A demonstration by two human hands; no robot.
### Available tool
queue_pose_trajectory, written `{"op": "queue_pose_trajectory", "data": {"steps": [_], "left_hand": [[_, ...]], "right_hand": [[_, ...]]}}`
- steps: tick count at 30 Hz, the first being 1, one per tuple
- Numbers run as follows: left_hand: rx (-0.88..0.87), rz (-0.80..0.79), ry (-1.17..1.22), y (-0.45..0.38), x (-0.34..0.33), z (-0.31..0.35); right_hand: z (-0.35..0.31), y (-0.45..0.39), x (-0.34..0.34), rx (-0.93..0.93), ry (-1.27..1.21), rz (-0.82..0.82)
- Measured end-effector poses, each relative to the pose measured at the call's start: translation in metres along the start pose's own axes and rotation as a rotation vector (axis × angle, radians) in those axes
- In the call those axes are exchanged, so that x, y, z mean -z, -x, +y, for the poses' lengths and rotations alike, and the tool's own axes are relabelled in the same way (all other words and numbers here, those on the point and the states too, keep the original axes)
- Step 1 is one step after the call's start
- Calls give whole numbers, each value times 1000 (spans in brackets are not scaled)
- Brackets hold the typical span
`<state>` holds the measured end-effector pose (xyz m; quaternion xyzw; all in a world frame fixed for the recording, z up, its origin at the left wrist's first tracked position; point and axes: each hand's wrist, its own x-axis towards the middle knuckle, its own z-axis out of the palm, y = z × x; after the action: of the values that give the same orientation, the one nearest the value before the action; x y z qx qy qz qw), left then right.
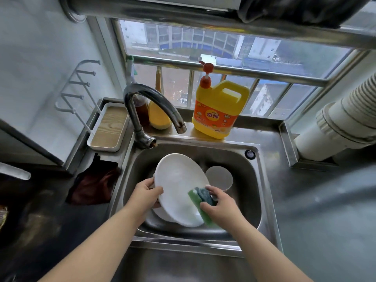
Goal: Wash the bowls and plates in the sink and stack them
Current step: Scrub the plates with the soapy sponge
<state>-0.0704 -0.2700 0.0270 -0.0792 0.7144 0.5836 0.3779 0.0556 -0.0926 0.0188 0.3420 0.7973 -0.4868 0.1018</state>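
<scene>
A white plate point(179, 186) is held tilted over the sink point(252, 180), its left rim pinched by the left hand point(145, 195); a green sponge point(201, 204) is gripped by the right hand point(220, 204) against its right edge, a bowl point(219, 177) lying just behind

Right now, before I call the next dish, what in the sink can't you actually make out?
One head view only.
- Dishes under the white plate: only an edge shows at the lower left; count and kind hidden.
- Small bowl: the plate covers its near side.
- Sink drain and floor: hidden by the dishes.
- Left hand fingers behind the plate's rim: unseen.
- Sponge: part hidden under the right hand.
</scene>
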Motion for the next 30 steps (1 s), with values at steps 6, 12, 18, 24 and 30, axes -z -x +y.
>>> {"op": "queue_pose_trajectory", "data": {"steps": [6, 12, 18, 24, 30], "left_hand": [[22, -78, 132, 5, -14, -5], [2, -59, 171, 0, -5, -5], [27, -149, 172, 1, -13, -4], [-6, -214, 238, -7, -26, 3], [-9, -138, 365, -17, -10, 0]], "right_hand": [[-15, 7, -39, 253, 104, -21], [10, 0, -16, 340, 285, -77], [-8, -50, 15, 219, 361, 169], [-44, -52, -19, 401, 263, 70], [-5, -18, -4, 504, 326, -93]]}}
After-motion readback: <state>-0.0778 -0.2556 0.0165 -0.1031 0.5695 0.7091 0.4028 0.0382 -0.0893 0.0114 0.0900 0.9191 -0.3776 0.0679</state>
